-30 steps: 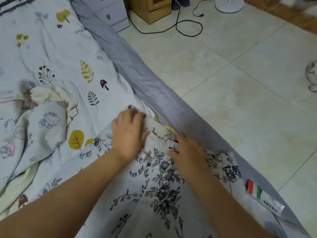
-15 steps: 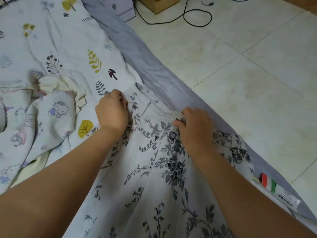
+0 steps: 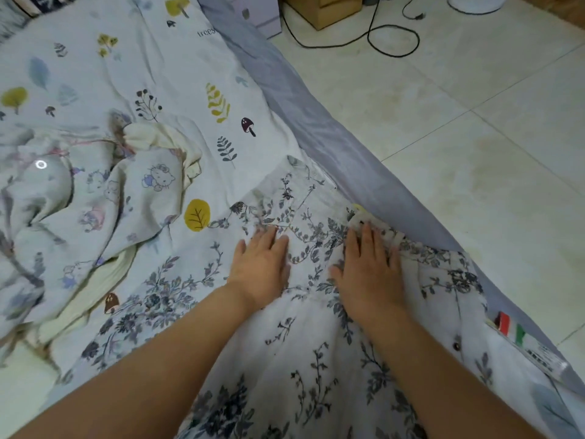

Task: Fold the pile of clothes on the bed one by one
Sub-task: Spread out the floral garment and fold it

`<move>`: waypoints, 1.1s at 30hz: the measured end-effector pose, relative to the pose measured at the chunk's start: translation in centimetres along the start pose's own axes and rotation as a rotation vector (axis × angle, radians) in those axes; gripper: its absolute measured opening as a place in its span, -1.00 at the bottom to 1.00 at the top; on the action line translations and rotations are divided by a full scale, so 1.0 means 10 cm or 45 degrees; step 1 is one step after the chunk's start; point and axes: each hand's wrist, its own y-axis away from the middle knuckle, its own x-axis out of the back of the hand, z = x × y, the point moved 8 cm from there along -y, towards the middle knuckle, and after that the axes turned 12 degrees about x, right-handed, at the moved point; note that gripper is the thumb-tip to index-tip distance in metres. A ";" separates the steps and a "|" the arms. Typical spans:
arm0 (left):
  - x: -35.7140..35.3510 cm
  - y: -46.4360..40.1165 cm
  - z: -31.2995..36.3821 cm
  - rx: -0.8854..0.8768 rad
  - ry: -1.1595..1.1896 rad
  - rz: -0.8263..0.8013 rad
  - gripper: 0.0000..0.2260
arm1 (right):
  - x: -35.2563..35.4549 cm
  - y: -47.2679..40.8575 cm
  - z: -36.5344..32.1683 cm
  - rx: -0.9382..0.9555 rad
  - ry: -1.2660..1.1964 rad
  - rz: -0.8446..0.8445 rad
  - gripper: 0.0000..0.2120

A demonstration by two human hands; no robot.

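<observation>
Floral garment (image 3: 316, 359) lies spread on bed (image 3: 95, 74), close to bed edge, running from near side up to its gathered top end. Both hands flat on it, fingers straight, holding nothing: left hand (image 3: 262, 264) on middle, right hand (image 3: 370, 270) beside, fingertips at bunched top. To do well, I think: press wrinkles outward, make top end straight before folding. Farther left, unfolded pile (image 3: 79, 201) waits. Beyond bed, tiled floor (image 3: 443, 153) with black cable (image 3: 389, 39).

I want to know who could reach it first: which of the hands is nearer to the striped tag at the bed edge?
Right. The right hand lies on the floral garment, left of the tag; the left hand lies farther left.
</observation>
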 end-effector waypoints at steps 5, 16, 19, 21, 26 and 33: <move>0.38 0.50 -0.09 -0.076 0.186 0.078 -0.76 | 0.34 0.29 -0.63 0.217 -0.235 0.200 -0.75; 0.28 1.96 -1.93 0.201 0.260 0.209 -0.83 | -0.27 1.15 -2.30 0.581 -0.201 -0.112 -0.78; 0.08 2.34 -2.48 0.326 0.198 0.179 -0.81 | -0.50 1.32 -2.78 0.632 -0.168 -0.185 -0.75; -0.10 2.57 -2.83 0.422 0.208 0.133 -0.79 | -0.64 1.43 -3.06 0.677 -0.119 -0.212 -0.74; -0.63 3.07 -3.43 0.528 0.326 -0.100 -0.63 | -0.97 1.67 -3.66 0.767 -0.065 -0.233 -0.66; -0.98 3.42 -3.31 0.158 0.647 -0.367 -0.77 | -1.39 1.93 -4.32 1.028 0.180 -0.258 -0.32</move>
